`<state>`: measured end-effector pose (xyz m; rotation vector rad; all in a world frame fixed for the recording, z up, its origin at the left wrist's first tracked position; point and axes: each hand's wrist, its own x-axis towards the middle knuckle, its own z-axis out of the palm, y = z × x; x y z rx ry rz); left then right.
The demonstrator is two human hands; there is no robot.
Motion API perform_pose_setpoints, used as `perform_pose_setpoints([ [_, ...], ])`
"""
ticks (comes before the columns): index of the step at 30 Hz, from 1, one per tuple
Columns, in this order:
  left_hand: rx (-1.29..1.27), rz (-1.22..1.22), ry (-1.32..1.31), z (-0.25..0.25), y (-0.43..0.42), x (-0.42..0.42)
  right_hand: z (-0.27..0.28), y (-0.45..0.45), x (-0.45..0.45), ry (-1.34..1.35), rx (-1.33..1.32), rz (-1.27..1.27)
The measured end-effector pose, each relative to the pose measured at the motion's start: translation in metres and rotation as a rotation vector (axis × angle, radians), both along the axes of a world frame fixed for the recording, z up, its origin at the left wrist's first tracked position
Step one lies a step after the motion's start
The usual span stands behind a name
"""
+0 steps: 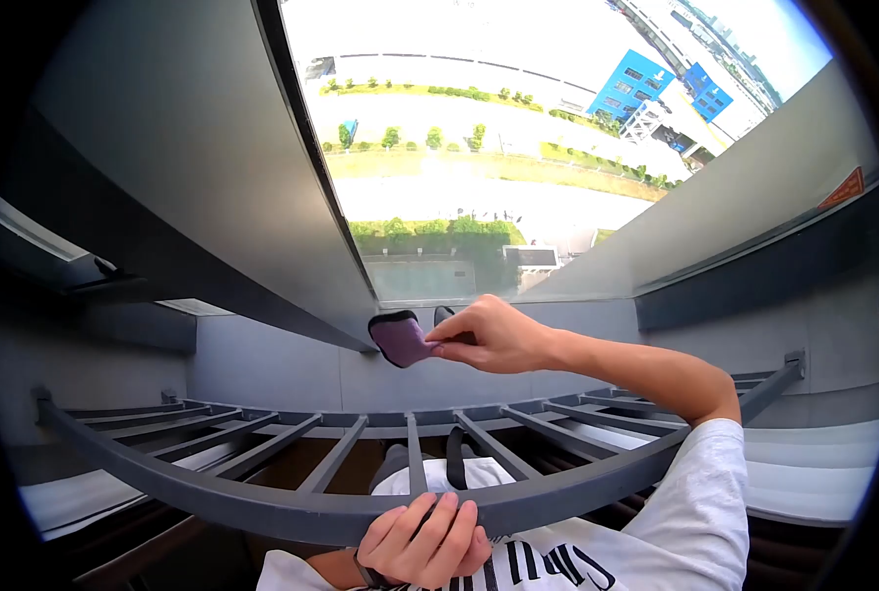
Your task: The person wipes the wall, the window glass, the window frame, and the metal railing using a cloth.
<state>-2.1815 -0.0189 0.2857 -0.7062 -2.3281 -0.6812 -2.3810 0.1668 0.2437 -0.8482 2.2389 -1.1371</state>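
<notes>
My right hand (488, 337) reaches over the railing and pinches the corner of a purple cloth or pad with a black edge (400, 339). The purple piece hangs beside the lower end of the grey window frame (306, 227), near the glass; whether it touches is unclear. My left hand (427, 540) is wrapped over the top bar of the dark grey metal railing (262, 507), close to my body. A dark band circles the left wrist.
Beyond the railing is a large window pane (439, 281), with trees, roads and blue buildings far below. A grey ledge (262, 364) runs under it. At the right, the wall carries an orange-red triangular sticker (843, 189). Striped white material lies at both lower sides.
</notes>
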Motion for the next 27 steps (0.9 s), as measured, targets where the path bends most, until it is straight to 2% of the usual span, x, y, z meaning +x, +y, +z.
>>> perform_pose_setpoints([
  [2, 0.002, -0.018, -0.130, -0.002, -0.002, 0.007, 0.037, 0.025, 0.036, 0.009, 0.036, 0.041],
  [4, 0.024, -0.051, -0.124, 0.002, -0.001, 0.005, 0.062, 0.046, 0.070, 0.252, -0.142, 0.063],
  [6, 0.073, -0.112, -0.147, 0.002, -0.003, 0.008, 0.099, 0.052, 0.105, 0.358, -0.178, 0.033],
  [7, 0.112, -0.183, -0.252, 0.009, -0.008, 0.009, 0.110, 0.055, 0.121, 0.453, -0.218, 0.036],
  [10, 0.267, -0.137, -0.246, 0.024, 0.018, 0.011, 0.109, 0.052, 0.167, 0.751, -0.350, 0.028],
  [11, 0.203, -0.227, -0.294, 0.035, 0.016, 0.006, 0.113, 0.051, 0.176, 0.899, -0.314, 0.046],
  [13, 0.140, -0.530, -0.459, 0.042, 0.015, -0.001, 0.104, 0.051, 0.194, 1.099, -0.329, -0.080],
  [14, 0.253, -0.531, -0.382, 0.039, 0.028, -0.002, 0.100, 0.055, 0.199, 1.179, -0.315, -0.159],
  [17, 0.353, -0.552, -0.232, 0.042, 0.051, 0.005, 0.076, 0.076, 0.219, 1.271, -0.356, -0.520],
  [19, 0.261, -0.742, -0.227, 0.053, 0.065, 0.004, 0.035, 0.086, 0.246, 1.186, -0.459, -0.830],
  [21, 0.090, -0.884, -0.296, 0.059, 0.093, 0.009, -0.010, 0.090, 0.261, 1.223, -0.611, -1.119],
  [23, 0.075, -0.906, -0.245, 0.056, 0.134, 0.020, -0.065, 0.105, 0.298, 0.913, -0.742, -1.018],
  [25, 0.037, -1.026, -0.276, 0.048, 0.166, 0.026, -0.082, 0.126, 0.332, 0.473, -0.658, -0.748],
  [26, -0.009, -1.024, -0.289, 0.039, 0.177, 0.035, -0.085, 0.134, 0.337, 0.360, -0.656, -0.689],
  [27, 0.086, -1.021, -0.327, 0.030, 0.191, 0.043, -0.087, 0.139, 0.343, 0.309, -0.676, -0.690],
])
